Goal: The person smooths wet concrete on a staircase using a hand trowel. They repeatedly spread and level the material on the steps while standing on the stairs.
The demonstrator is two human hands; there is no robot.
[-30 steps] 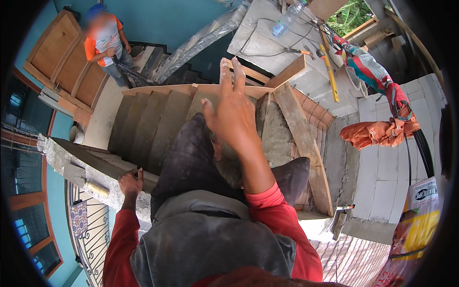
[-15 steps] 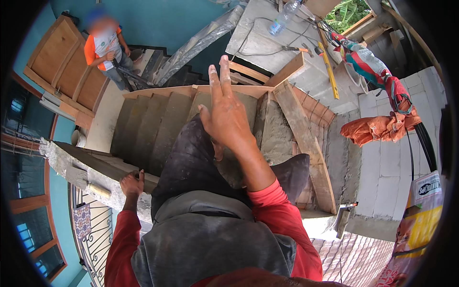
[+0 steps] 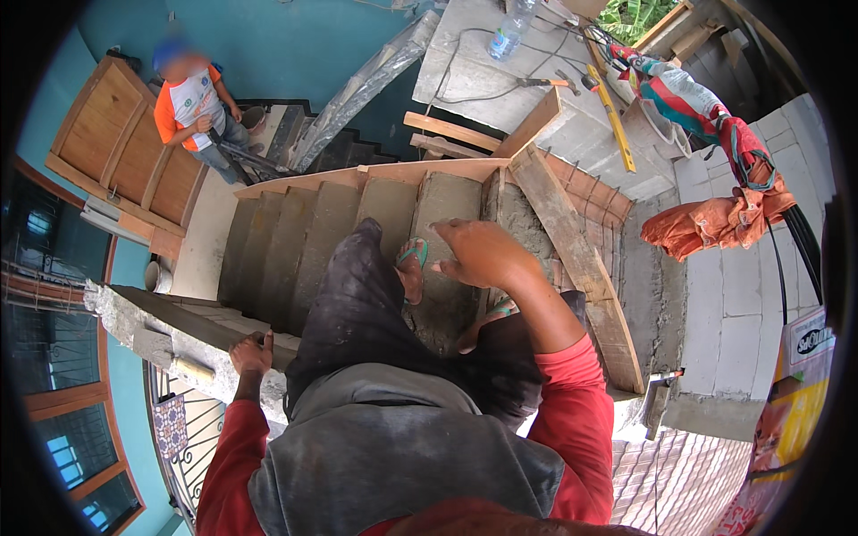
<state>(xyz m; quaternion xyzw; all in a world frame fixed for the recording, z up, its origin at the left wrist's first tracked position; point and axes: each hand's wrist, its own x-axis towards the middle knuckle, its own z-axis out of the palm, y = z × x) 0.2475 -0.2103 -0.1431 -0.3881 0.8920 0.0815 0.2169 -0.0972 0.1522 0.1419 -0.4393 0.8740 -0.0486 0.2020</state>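
We balance best with our left hand (image 3: 251, 353) on the left wall (image 3: 121, 308), its grip unclear. Our right hand (image 3: 487, 253), thumb parted, seemingly empty, is best off the steps (image 3: 335, 223).

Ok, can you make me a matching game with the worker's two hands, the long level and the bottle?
Column one:
1. Left hand
2. Right hand
3. Level
4. Bottle

Column two:
A. See-through
B. Over the steps
C. Yellow
D. Resting on the rough wall

Right pairs: 1-D, 2-B, 3-C, 4-A.
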